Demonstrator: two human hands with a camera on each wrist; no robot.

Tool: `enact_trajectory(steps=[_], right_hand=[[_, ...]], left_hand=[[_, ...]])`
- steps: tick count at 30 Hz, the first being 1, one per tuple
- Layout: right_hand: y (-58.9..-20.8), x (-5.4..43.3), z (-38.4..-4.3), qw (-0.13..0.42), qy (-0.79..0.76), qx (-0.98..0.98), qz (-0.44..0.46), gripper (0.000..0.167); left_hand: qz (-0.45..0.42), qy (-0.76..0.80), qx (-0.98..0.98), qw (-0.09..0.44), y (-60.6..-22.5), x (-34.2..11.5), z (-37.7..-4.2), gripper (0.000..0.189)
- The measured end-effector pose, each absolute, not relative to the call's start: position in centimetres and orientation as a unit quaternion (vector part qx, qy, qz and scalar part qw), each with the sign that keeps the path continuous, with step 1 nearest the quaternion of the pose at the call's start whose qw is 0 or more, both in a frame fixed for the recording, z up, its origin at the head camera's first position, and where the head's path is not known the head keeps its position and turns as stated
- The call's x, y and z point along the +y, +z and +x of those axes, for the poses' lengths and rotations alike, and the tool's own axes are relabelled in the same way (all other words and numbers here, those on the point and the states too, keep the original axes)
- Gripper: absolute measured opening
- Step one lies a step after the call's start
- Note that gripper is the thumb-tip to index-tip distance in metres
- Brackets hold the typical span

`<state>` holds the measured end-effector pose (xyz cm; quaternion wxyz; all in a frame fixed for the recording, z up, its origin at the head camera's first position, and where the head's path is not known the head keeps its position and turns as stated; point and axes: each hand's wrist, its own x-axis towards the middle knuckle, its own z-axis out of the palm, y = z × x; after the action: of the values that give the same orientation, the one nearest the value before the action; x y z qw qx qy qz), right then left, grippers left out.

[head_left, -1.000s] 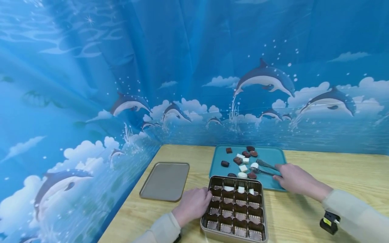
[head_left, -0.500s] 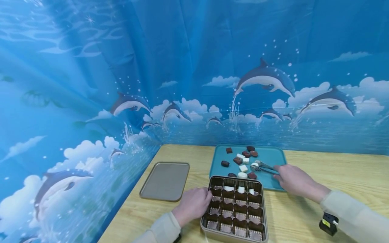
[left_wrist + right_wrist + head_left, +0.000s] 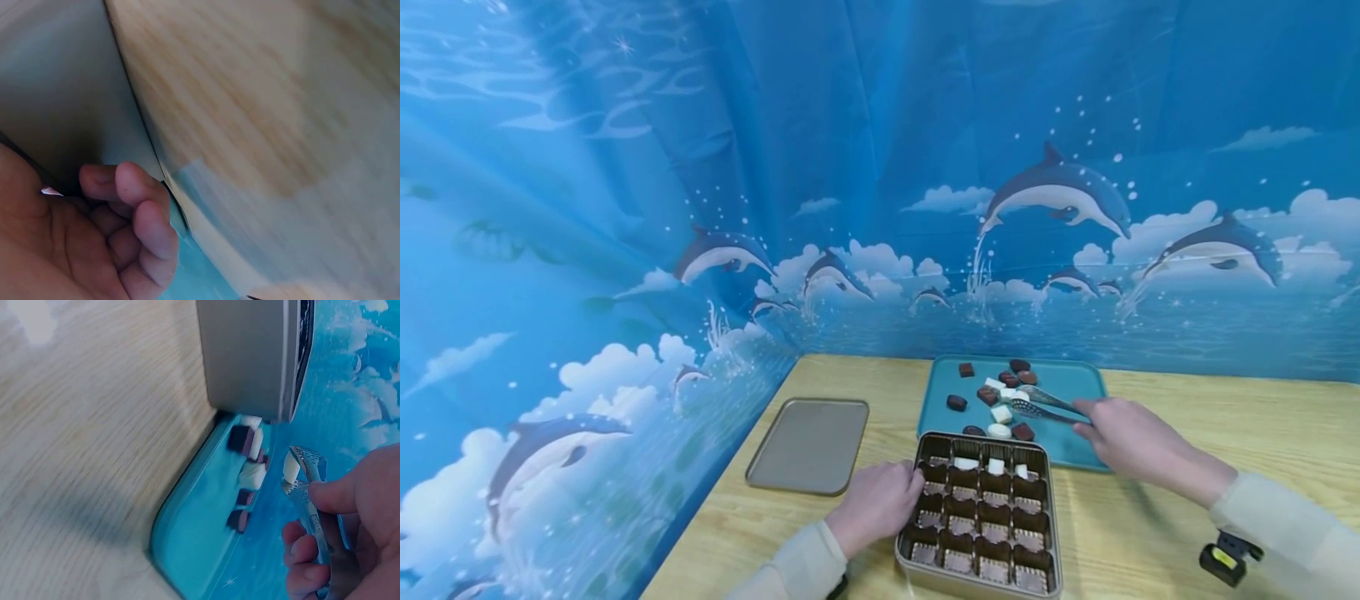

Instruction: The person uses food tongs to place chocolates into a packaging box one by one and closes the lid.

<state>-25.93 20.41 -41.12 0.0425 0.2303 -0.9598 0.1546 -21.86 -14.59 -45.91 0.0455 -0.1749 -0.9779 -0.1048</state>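
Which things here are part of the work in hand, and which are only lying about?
In use:
right hand holding metal tongs that pinch a white chocolate
teal tray of loose chocolates
gold tin with paper cups
left hand resting on the tin's edge

Lying about:
tin lid
wooden table
dolphin backdrop

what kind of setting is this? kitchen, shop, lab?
Probably a staged recording setup, not a real kitchen or shop: a printed dolphin backdrop hangs around a plain wooden table, which bears only a teal tray of chocolates, a compartmented tin and its lid.
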Motion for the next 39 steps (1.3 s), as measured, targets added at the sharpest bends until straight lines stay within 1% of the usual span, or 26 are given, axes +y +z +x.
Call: enact_trajectory(steps=[6,11,16,21,29,36,39], right_hand=[[-40.0,18.9,-24.6,0.048,0.158,-0.953,0.254,0.039],[-39.2,17.5,-23.6,0.055,0.153,-0.949,0.269,0.041],[-38.7,16.2,-23.0,0.050,0.163,-0.943,0.285,0.034],[-38.8,14.8,-22.6,0.052,0.159,-0.941,0.295,0.038],[-39.6,12.8,-22.5,0.056,0.155,-0.930,0.329,0.024],[-39.9,11.7,-22.7,0.052,0.145,-0.930,0.335,0.028],[-40.0,11.5,-22.8,0.038,0.156,-0.929,0.333,0.027]], left_hand=[[-0.173,-0.100,-0.979,0.045,-45.8,-14.5,-21.8,0.043],[-0.170,-0.101,-0.979,0.043,-45.7,-14.5,-21.8,0.043],[-0.169,-0.100,-0.980,0.037,-45.7,-14.4,-21.9,0.044],[-0.168,-0.103,-0.980,0.031,-45.8,-14.4,-21.9,0.043],[-0.165,-0.106,-0.980,0.023,-45.7,-14.4,-21.7,0.043],[-0.166,-0.108,-0.980,0.025,-45.6,-14.4,-21.7,0.043],[-0.166,-0.106,-0.980,0.028,-45.6,-14.5,-21.7,0.043]])
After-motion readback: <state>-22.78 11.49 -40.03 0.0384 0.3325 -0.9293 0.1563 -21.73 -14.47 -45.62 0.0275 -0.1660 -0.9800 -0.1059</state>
